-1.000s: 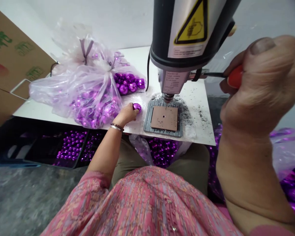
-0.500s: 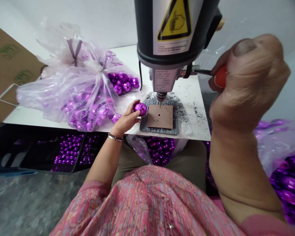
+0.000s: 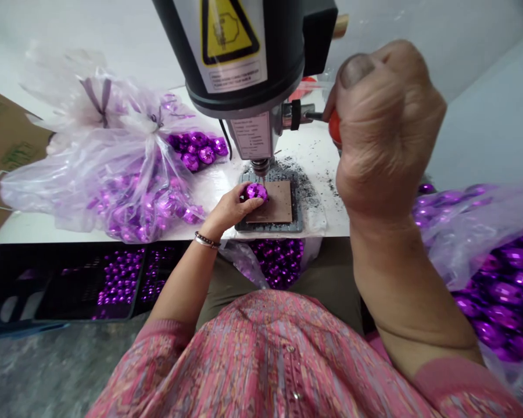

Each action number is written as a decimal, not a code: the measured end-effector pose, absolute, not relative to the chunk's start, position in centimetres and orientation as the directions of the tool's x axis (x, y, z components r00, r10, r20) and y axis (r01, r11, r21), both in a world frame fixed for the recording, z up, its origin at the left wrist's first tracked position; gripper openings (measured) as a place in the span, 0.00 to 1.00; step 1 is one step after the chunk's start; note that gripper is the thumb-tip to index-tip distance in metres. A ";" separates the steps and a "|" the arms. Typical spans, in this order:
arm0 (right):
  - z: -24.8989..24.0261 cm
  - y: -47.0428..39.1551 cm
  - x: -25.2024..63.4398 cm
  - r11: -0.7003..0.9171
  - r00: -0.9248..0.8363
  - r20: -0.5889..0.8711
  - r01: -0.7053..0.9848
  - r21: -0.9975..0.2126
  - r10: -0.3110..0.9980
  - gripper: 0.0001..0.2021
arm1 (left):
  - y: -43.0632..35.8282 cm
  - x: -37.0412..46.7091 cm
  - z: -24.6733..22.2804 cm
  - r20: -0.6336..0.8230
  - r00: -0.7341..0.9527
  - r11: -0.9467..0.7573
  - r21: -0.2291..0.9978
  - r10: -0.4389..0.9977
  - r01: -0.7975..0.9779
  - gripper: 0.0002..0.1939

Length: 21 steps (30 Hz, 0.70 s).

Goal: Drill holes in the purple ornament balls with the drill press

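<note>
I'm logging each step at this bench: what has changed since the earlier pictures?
The left hand has carried the purple ball rightward, from beside the grey base to the brown board, close to the chuck. Neither hand let go; the right hand stays closed on the red knob. The filled bags stay on the table.

Looks like a small workshop, to judge by the drill press with its yellow warning label, the dark shavings strewn round its base on a plain white table, the tied clear bags crammed with shiny purple balls, the black crate with many more such balls below the table edge, the cardboard box at the left, and the bare grey floor.
</note>
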State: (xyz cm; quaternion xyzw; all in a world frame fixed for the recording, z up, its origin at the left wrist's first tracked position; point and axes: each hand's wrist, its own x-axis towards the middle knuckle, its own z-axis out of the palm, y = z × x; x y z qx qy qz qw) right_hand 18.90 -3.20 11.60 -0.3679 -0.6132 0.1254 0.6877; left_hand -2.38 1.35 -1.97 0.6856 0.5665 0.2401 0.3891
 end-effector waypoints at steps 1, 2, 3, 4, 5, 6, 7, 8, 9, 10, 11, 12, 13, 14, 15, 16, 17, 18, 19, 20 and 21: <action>11.6 -3.3 18.9 0.685 0.215 0.745 0.296 -0.665 0.631 0.16 | 1.3 -2.3 -1.9 -0.107 0.241 -0.066 0.788 0.965 0.612 0.31; 11.6 -3.3 19.0 0.673 0.213 0.740 0.312 -0.670 0.638 0.16 | 1.3 -2.1 -1.7 -0.100 0.237 -0.075 0.773 0.966 0.630 0.31; 11.6 -3.4 19.0 0.663 0.212 0.735 0.325 -0.674 0.644 0.17 | 1.3 -2.0 -1.6 -0.092 0.232 -0.083 0.758 0.968 0.647 0.31; 11.6 -3.4 19.1 0.657 0.209 0.732 0.331 -0.677 0.648 0.17 | 1.3 -1.9 -1.5 -0.083 0.225 -0.089 0.745 0.971 0.661 0.31; 11.6 -3.5 19.1 0.655 0.209 0.729 0.331 -0.680 0.651 0.17 | 1.2 -1.7 -1.4 -0.078 0.221 -0.094 0.733 0.972 0.674 0.31; 11.6 -3.5 19.2 0.658 0.212 0.729 0.322 -0.680 0.650 0.17 | 1.2 -1.6 -1.3 -0.073 0.219 -0.099 0.724 0.973 0.683 0.31; 11.5 -3.5 19.2 0.661 0.211 0.727 0.311 -0.683 0.653 0.16 | 1.2 -1.5 -1.3 -0.070 0.220 -0.104 0.718 0.973 0.688 0.32; 11.5 -3.5 19.3 0.663 0.211 0.725 0.299 -0.686 0.656 0.16 | 1.2 -1.4 -1.2 -0.066 0.225 -0.111 0.715 0.972 0.690 0.32; 11.5 -3.5 19.3 0.665 0.211 0.724 0.290 -0.688 0.657 0.16 | 1.3 -1.2 -1.2 -0.061 0.232 -0.120 0.715 0.971 0.688 0.32; 11.5 -3.5 19.3 0.664 0.211 0.722 0.288 -0.690 0.659 0.16 | 1.4 -1.1 -1.3 -0.056 0.241 -0.129 0.717 0.969 0.685 0.32; 11.5 -3.5 19.3 0.661 0.209 0.721 0.293 -0.691 0.661 0.16 | 1.5 -1.1 -1.3 -0.049 0.252 -0.142 0.719 0.966 0.680 0.32; 11.5 -3.5 19.4 0.658 0.205 0.721 0.301 -0.690 0.662 0.17 | 1.7 -1.0 -1.5 -0.040 0.269 -0.159 0.719 0.962 0.676 0.32; 11.5 -3.5 19.4 0.654 0.199 0.721 0.313 -0.688 0.664 0.17 | 1.9 -0.9 -1.6 -0.030 0.290 -0.181 0.716 0.957 0.674 0.32; 11.5 -3.6 19.4 0.652 0.190 0.722 0.322 -0.686 0.666 0.17 | 2.2 -0.8 -1.8 -0.020 0.312 -0.206 0.712 0.950 0.672 0.32; 11.6 -3.6 19.4 0.648 0.178 0.719 0.328 -0.687 0.672 0.17 | 2.4 -0.7 -1.9 -0.011 0.333 -0.229 0.706 0.943 0.670 0.32; 11.6 -3.7 19.4 0.644 0.167 0.713 0.328 -0.692 0.681 0.17 | 2.6 -0.6 -2.0 -0.006 0.351 -0.247 0.700 0.936 0.670 0.31; 11.7 -3.8 19.4 0.641 0.156 0.706 0.321 -0.698 0.691 0.16 | 2.8 -0.5 -2.2 -0.006 0.362 -0.257 0.695 0.932 0.672 0.31; 11.6 -3.8 19.3 0.641 0.147 0.702 0.311 -0.702 0.697 0.16 | 3.0 -0.3 -2.3 -0.010 0.367 -0.259 0.691 0.930 0.675 0.30; 11.6 -3.9 19.3 0.645 0.148 0.703 0.301 -0.702 0.696 0.15 | 3.1 -0.2 -2.3 -0.015 0.367 -0.256 0.689 0.930 0.678 0.29; 11.5 -3.9 19.3 0.652 0.159 0.709 0.295 -0.698 0.687 0.15 | 3.1 0.0 -2.4 -0.019 0.364 -0.251 0.691 0.931 0.679 0.29; 11.3 -3.9 19.3 0.663 0.174 0.721 0.297 -0.688 0.670 0.15 | 3.1 0.2 -2.4 -0.022 0.360 -0.244 0.697 0.933 0.674 0.28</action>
